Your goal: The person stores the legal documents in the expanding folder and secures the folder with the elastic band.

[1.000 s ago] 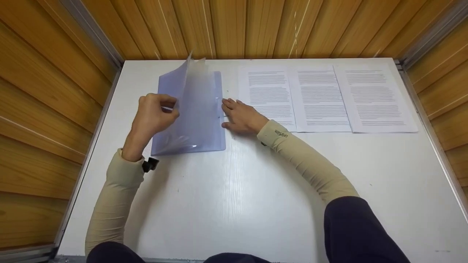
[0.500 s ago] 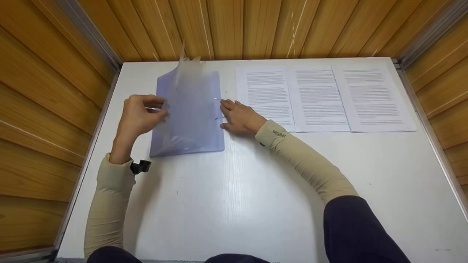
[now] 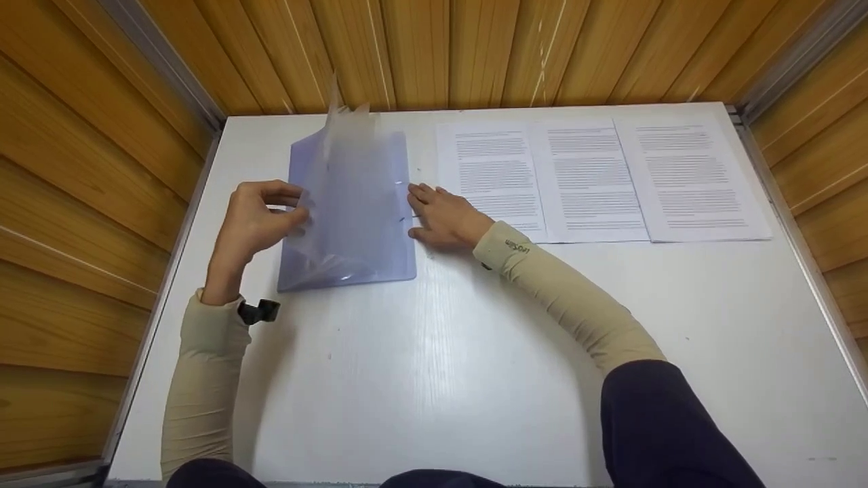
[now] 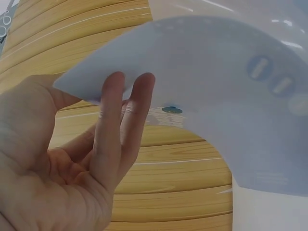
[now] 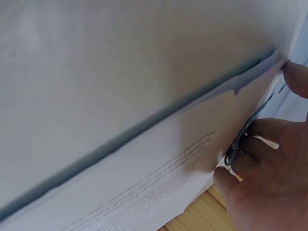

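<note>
A translucent bluish display-book folder (image 3: 400, 257) lies on the white table (image 3: 380, 379), left of centre. Its cloudy clear sleeves (image 3: 346, 176) stand partly raised, their tops fanning apart. My left hand (image 3: 254, 213) pinches the free left edge of the raised sleeves. In the left wrist view, a bowed translucent sheet (image 4: 202, 62) runs from between thumb and fingers, two fingers straight along its face. Against the folder's right edge, my right hand (image 3: 444, 217) rests with fingers extended. A thin dark elastic cord (image 5: 245, 125) loops beside its fingers in the right wrist view.
Three printed paper stacks lie in a row at the back right: a left one (image 3: 498, 176), a middle one (image 3: 593, 183) and a right one (image 3: 692, 183). The left stack sits just beyond my right hand. Wood-plank walls (image 3: 420, 54) enclose the table's back and sides.
My left hand has moved left, drawing the sleeves with it, and they lean further over to the left. During the last half second it barely moves. My right hand stays at the folder's edge.
</note>
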Demonstrator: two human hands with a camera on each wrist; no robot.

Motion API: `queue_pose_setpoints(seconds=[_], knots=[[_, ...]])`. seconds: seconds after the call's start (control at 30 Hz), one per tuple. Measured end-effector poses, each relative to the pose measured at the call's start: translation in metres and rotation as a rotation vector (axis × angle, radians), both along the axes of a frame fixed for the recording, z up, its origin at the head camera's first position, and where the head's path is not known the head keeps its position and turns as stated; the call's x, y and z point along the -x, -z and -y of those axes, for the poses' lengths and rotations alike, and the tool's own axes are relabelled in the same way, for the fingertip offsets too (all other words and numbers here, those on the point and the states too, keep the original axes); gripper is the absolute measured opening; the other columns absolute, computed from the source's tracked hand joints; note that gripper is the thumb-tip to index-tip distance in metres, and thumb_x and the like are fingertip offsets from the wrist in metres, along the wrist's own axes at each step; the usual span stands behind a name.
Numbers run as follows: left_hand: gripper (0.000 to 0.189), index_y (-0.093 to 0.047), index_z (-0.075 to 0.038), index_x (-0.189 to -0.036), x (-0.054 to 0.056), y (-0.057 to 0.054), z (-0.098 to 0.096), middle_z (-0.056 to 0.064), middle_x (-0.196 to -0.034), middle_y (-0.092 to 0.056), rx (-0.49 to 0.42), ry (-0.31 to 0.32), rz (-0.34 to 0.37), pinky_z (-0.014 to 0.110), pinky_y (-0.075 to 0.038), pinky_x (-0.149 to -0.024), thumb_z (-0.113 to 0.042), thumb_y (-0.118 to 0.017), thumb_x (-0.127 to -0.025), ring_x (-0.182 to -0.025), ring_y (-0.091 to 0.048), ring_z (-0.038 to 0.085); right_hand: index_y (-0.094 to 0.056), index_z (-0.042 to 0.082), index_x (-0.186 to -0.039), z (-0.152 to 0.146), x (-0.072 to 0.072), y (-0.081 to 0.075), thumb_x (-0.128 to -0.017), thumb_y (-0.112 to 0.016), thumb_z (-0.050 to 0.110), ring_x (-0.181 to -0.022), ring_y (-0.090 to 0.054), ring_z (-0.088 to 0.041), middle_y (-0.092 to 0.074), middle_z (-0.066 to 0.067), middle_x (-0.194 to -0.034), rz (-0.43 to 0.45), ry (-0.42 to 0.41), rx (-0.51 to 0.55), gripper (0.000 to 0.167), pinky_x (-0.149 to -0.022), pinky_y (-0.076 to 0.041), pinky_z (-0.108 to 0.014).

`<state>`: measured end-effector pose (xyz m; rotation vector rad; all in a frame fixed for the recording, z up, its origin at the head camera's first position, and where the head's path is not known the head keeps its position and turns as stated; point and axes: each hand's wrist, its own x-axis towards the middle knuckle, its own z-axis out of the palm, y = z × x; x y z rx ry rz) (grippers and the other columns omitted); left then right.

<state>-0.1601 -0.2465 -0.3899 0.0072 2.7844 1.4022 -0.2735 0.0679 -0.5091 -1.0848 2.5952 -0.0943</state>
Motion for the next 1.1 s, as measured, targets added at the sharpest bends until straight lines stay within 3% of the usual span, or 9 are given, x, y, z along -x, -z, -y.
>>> queue_pose_setpoints(seconds=[0.23, 0.53, 0.83, 1.1], knots=[[0.034, -0.075, 0.001, -0.126, 0.004, 0.008, -0.001, 0.021, -0.123, -0.073, -0.037, -0.004, 0.028, 0.020, -0.061, -0.068, -0.009, -0.073, -0.094, -0.098, -0.075, 0.032, -0.018, -0.001, -0.169, 0.000, 0.000, 0.001, -0.110, -0.043, 0.053, -0.167, -0.011, -0.034, -0.010, -0.017, -0.180, -0.005, -0.013, -0.002, 0.084, -0.135, -0.012, -0.046], [0.032, -0.077, 0.003, -0.121, 0.007, 0.015, -0.004, 0.021, -0.114, -0.074, -0.069, -0.009, -0.066, 0.017, -0.060, -0.069, -0.003, -0.072, -0.090, -0.091, -0.071, 0.021, -0.021, 0.000, -0.169, -0.002, 0.002, 0.004, -0.109, -0.045, 0.054, -0.167, -0.013, -0.033, -0.014, -0.015, -0.179, -0.028, -0.014, 0.012, 0.084, -0.136, -0.012, -0.045], [0.033, -0.077, 0.004, -0.122, 0.007, 0.020, -0.010, 0.022, -0.117, -0.074, -0.076, -0.002, -0.068, 0.015, -0.059, -0.073, -0.002, -0.073, -0.090, -0.099, -0.072, 0.029, -0.025, 0.002, -0.169, -0.004, 0.003, 0.002, -0.107, -0.050, 0.052, -0.166, -0.014, -0.034, -0.017, -0.014, -0.179, -0.005, 0.004, 0.079, 0.084, -0.135, -0.012, -0.047], [0.035, -0.076, 0.003, -0.124, 0.009, 0.022, -0.011, 0.022, -0.122, -0.073, -0.058, 0.009, -0.041, 0.013, -0.058, -0.075, -0.004, -0.073, -0.090, -0.106, -0.073, 0.034, -0.019, 0.004, -0.170, -0.006, 0.002, 0.007, -0.107, -0.049, 0.055, -0.167, -0.011, -0.032, -0.012, -0.011, -0.180, 0.014, 0.021, 0.115, 0.086, -0.136, -0.010, -0.044]])
